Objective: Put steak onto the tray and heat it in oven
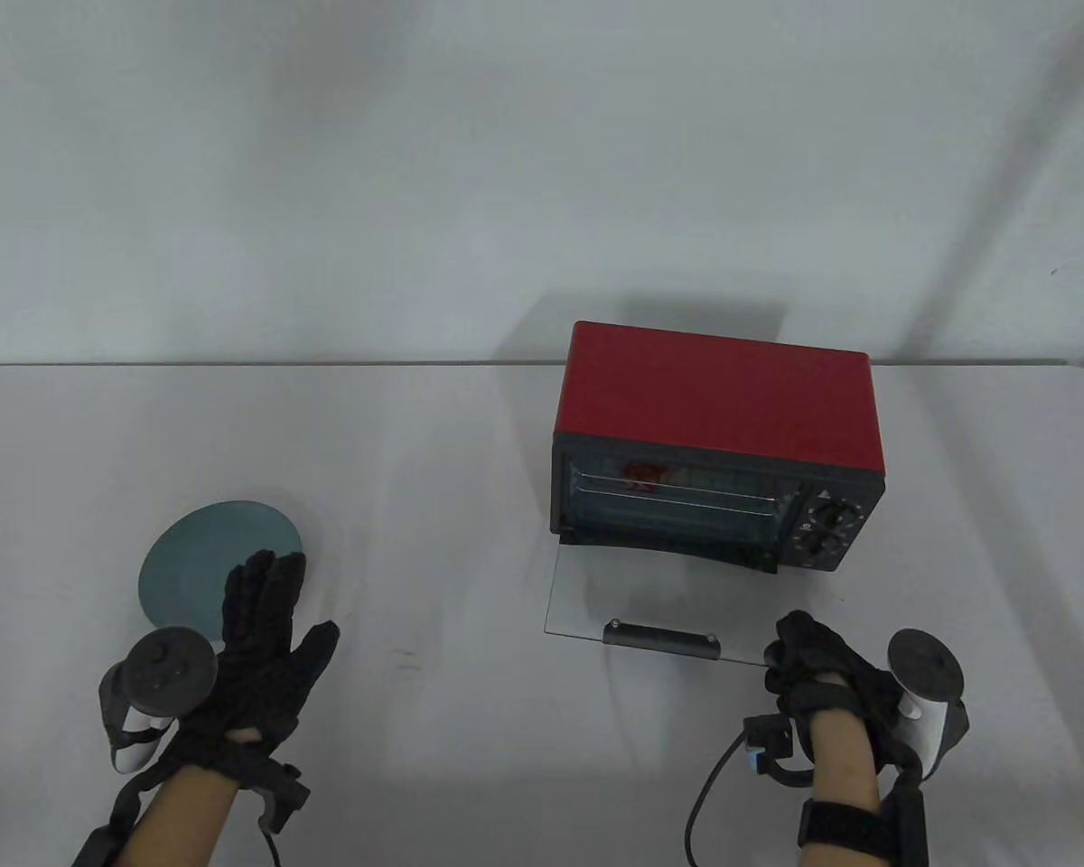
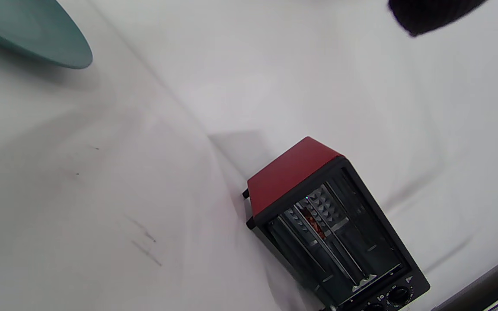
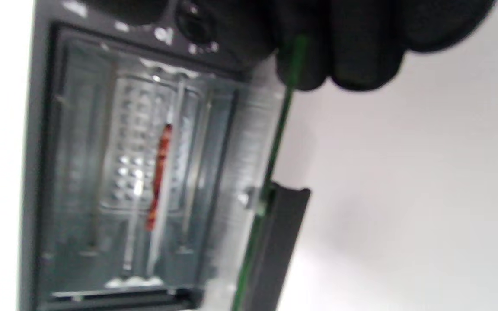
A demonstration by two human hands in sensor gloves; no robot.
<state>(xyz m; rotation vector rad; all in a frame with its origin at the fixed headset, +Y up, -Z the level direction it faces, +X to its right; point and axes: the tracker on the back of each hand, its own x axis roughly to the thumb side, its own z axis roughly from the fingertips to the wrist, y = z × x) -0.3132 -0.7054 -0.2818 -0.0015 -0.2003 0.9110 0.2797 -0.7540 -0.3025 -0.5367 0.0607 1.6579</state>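
Looking down at the bench, I see the red oven standing right of centre, its long axis running from 9 to 3 o'clock and its mouth facing me. Its glass door lies folded flat toward 6 o'clock, handle at the near edge. Inside, the steak sits on the tray, left of the cavity's middle, so I judge that closing the door is what remains before heating. That move turns on my right hand, which is at the door's near right corner, about 5 o'clock from the oven. In the right wrist view its fingers curl over the green edge of the glass, pinching it. My left hand is well apart at 8 o'clock, fingers spread and straight, fingertips over the near rim of the teal plate, holding nothing.
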